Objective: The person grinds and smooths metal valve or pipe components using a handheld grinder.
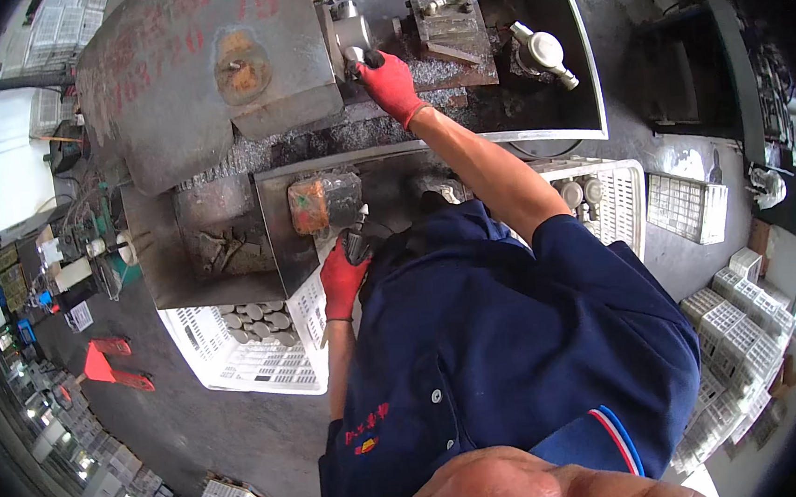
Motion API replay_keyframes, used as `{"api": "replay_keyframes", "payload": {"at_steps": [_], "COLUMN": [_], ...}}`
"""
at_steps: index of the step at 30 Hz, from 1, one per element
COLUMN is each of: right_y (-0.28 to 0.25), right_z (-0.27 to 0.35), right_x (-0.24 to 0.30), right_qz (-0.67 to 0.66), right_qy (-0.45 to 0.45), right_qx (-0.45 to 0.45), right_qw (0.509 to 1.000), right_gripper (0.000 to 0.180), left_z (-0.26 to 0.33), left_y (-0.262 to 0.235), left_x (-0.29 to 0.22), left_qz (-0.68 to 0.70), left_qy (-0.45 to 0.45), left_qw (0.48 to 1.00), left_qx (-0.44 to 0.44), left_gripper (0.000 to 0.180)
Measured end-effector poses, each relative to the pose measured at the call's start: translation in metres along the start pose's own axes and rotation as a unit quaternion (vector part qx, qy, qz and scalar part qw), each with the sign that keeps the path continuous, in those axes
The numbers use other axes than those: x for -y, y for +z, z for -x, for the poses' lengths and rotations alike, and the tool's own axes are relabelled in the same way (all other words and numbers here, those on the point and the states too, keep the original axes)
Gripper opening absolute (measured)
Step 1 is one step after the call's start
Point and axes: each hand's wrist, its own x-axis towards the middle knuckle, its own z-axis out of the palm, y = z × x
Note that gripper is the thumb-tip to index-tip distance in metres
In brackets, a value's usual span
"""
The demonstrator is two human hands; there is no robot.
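My right hand [390,88], in a red glove with dark fingertips, reaches into the machine. Its fingers close around the lower end of a silver metal fitting [350,35] beside the big grey housing. Low at my left side, my left hand [344,273], gloved the same way, is closed around a small metal piece with a pointed silver tip [363,214]; most of it is hidden by the fingers. A similar metal fitting [544,52], with a round cap and pipe stubs, lies at the right of the machine bed.
The grey metal housing [169,70] stands at the upper left. Metal chips surround a fixture block [451,25]. A rusty-orange block [309,207] sits by a metal bin [165,257]. White crates [268,375] [636,202] hold round metal parts. A red pallet jack [99,364] stands left.
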Motion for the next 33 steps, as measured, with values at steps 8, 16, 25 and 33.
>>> {"api": "replay_keyframes", "payload": {"at_steps": [8,16,25,33], "right_y": [0.007,-0.002,-0.002,-0.004], "right_z": [-0.018,-0.009,-0.005,-0.007], "right_x": [-0.043,-0.016,-0.001,-0.01], "right_qz": [-0.081,-0.376,-0.379,-0.37], "right_qy": [0.004,0.178,0.215,0.212], "right_qx": [0.04,0.124,0.105,0.088], "right_qw": [0.996,0.901,0.894,0.9], "right_gripper": [0.033,0.023,0.03,0.026], "left_z": [-0.025,-0.027,-0.075,-0.047], "left_y": [-0.016,-0.027,-0.025,-0.031], "left_x": [-0.015,-0.011,0.01,0.008], "left_qz": [-0.049,-0.08,-0.118,-0.069], "left_qy": [0.017,0.005,-0.008,-0.03], "left_qw": [0.998,0.995,0.99,0.993], "left_qx": [0.024,-0.061,-0.077,-0.088], "left_gripper": [0.082,0.081,0.081,0.085]}}
